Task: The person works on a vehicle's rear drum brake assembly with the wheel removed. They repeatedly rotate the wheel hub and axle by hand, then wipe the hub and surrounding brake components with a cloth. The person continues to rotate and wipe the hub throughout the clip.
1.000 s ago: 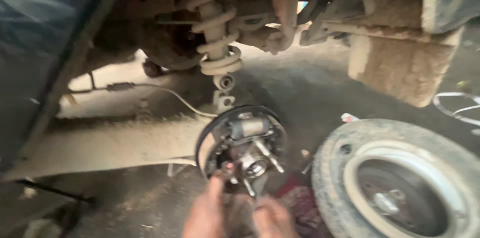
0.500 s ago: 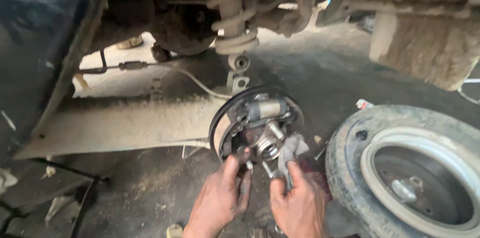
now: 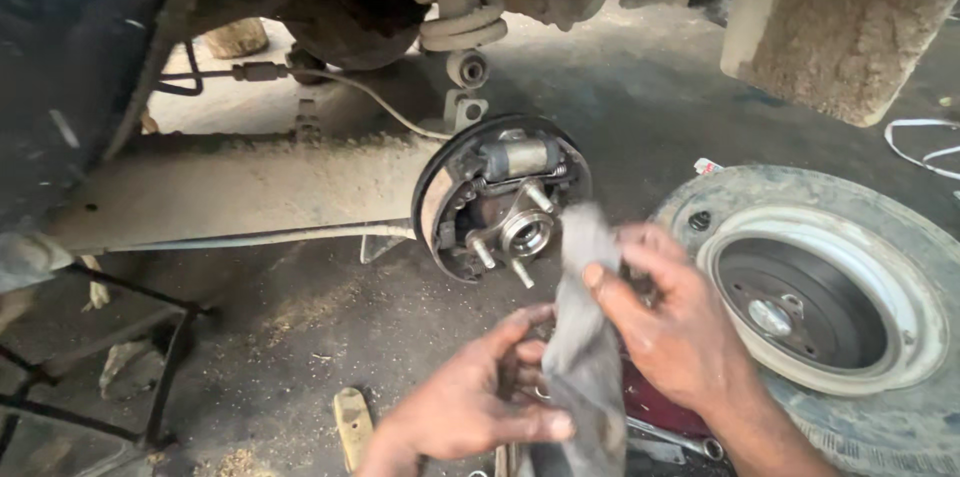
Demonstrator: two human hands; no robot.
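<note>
Both hands, the left hand [image 3: 470, 407] and right hand [image 3: 670, 322], have left the brake hub [image 3: 505, 202] and now grip a grey rag [image 3: 585, 357] below it.

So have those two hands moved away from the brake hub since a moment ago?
Yes. The left hand and right hand were at the brake hub; now both sit below it, nearer the camera, holding a grey rag.

A vehicle repair workshop: exposed brake hub [image 3: 503, 205], removed wheel [image 3: 820, 307], dirty floor [image 3: 300, 337].
</note>
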